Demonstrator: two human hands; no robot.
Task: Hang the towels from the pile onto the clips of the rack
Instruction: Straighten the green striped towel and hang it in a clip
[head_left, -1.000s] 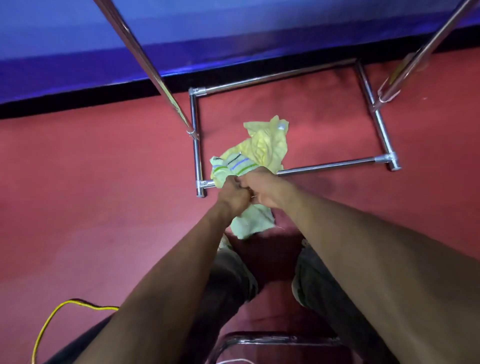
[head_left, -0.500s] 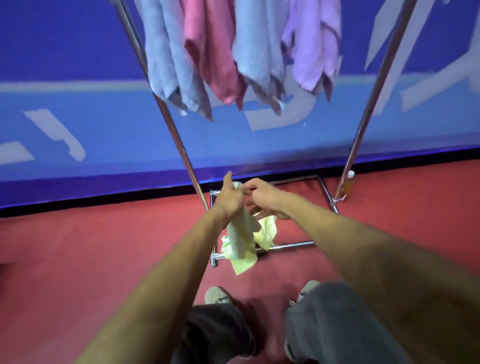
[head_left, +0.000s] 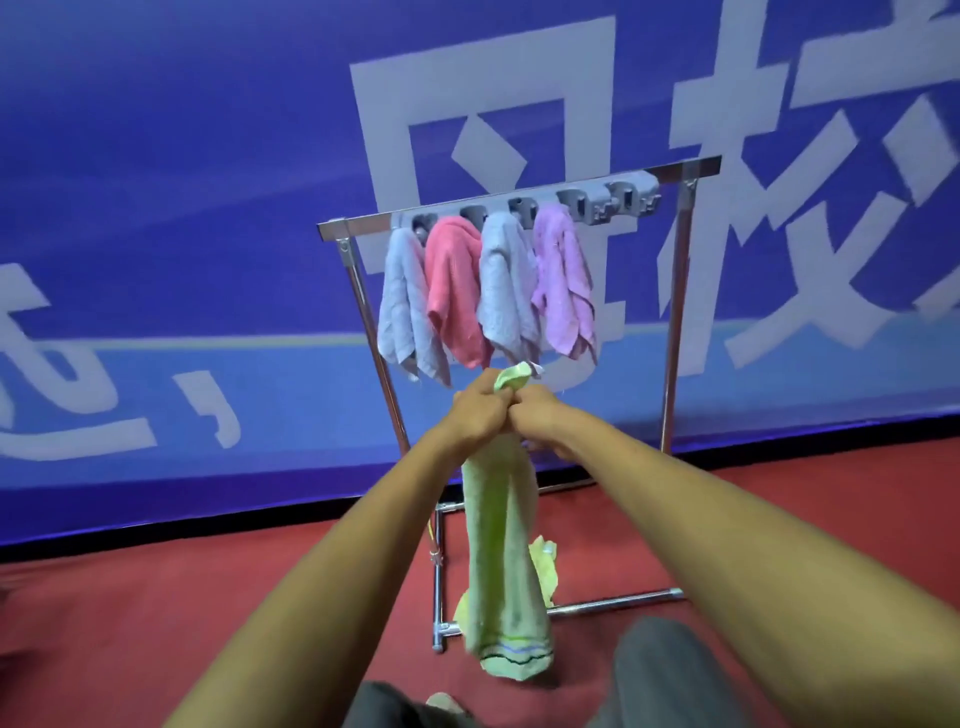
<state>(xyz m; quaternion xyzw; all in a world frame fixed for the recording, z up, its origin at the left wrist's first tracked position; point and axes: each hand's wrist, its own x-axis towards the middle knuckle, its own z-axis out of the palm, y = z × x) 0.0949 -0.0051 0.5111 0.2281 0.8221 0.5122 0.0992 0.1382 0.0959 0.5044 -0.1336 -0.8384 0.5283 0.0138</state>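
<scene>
Lifted higher, green towel (head_left: 501, 545) hangs vertical — striped hem down, top gripped by fingers of left hand (head_left: 478, 415), right hand (head_left: 543, 415)

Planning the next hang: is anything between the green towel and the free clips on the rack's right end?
Nothing visible. Left hand and right hand grip the green towel below the hung towels; the free clips sit up and right, open air between.

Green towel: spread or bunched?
Bunched: left hand and right hand grip the towel by its gathered top; rest hangs narrow.
</scene>
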